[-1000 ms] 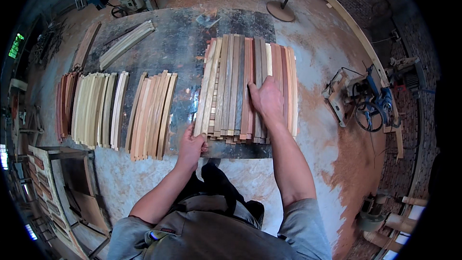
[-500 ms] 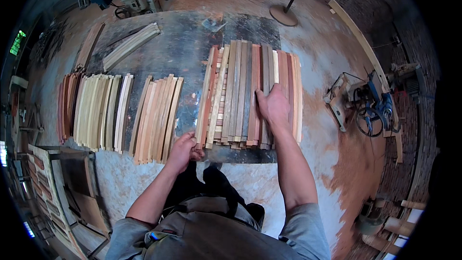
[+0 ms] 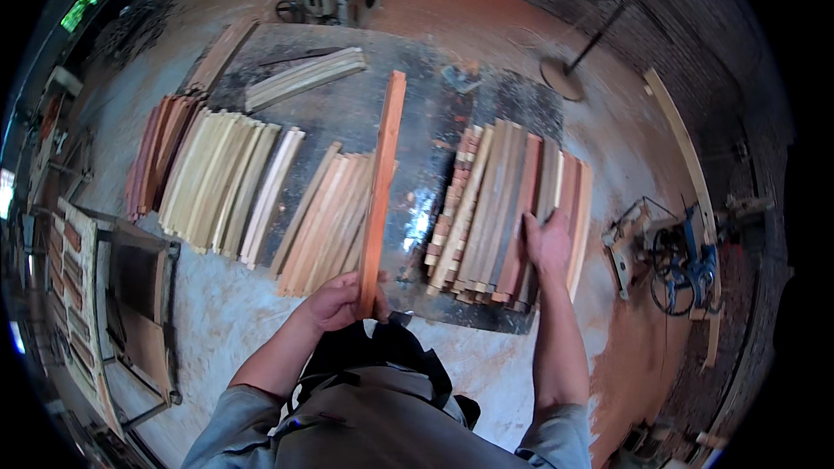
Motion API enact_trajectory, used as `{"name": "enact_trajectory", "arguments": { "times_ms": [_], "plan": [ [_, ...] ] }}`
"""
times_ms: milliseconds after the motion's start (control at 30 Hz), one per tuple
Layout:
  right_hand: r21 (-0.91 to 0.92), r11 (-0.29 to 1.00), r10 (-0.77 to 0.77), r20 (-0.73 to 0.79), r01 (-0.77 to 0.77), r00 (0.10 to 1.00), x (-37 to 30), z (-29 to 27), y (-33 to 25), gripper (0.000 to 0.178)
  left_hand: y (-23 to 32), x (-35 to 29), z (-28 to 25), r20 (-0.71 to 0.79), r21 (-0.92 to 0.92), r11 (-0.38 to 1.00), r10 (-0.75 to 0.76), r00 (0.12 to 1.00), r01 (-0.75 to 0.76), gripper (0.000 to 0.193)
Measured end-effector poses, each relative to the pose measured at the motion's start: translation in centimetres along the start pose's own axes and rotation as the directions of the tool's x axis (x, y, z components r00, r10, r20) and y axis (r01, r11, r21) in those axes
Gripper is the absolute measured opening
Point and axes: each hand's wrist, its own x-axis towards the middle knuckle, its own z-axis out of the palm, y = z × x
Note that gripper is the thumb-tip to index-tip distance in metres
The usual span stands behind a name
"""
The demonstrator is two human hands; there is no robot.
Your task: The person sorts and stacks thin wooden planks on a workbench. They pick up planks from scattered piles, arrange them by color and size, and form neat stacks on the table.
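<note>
Scuffed surface (image 3: 420,117); left fingers (image 3: 346,284) grip a reddish strip (image 3: 380,182) (slender wood).

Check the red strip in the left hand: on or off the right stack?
Off: left hand grips the strip; dark board shows between it and the stack.

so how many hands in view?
2: left hand holding a reddish wood strip, right hand over the rightmost strip stack. No others show.

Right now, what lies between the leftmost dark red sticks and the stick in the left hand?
In the head view, pale sticks, then pinkish sticks, partly hidden by the reddish stick in the left hand.
</note>
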Motion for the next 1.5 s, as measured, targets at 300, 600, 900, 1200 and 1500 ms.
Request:
{"name": "enact_trajectory", "arguments": {
  "times_ms": [300,600,900,1200,1500],
  "plan": [
    [0.006,0.995,-0.099,-0.075,0.1,0.992,0.4,1.4,0.6,0.056,6.3,-3.3,-4.9,-0.166,-0.256,0.937,0.198,0.966,-0.236,0.048],
    [0.079,0.988,-0.126,-0.075,0.131,0.989,1.1,2.8,1.5,0.065,12.7,-8.2,-10.3,-0.531,0.203,0.968,0.233,0.815,-0.144,0.053],
    [0.172,0.972,-0.153,-0.052,0.159,0.987,1.6,3.5,2.3,0.063,25.9,-15.7,-17.0,-0.502,0.739,0.248,0.822,0.267,0.627,0.029],
    [0.012,0.997,-0.076,-0.085,0.077,0.993,2.2,3.9,3.5,0.07,37.9,-20.0,-26.0,-0.166,0.44,-0.158,0.953,0.253,0.884,0.024],
    [-0.028,0.999,-0.039,-0.084,0.037,0.996,1.1,3.5,1.7,0.072,41.2,-20.0,-29.8,-0.117,0.313,-0.125,0.979,0.169,0.941,0.031]
  ]
}}
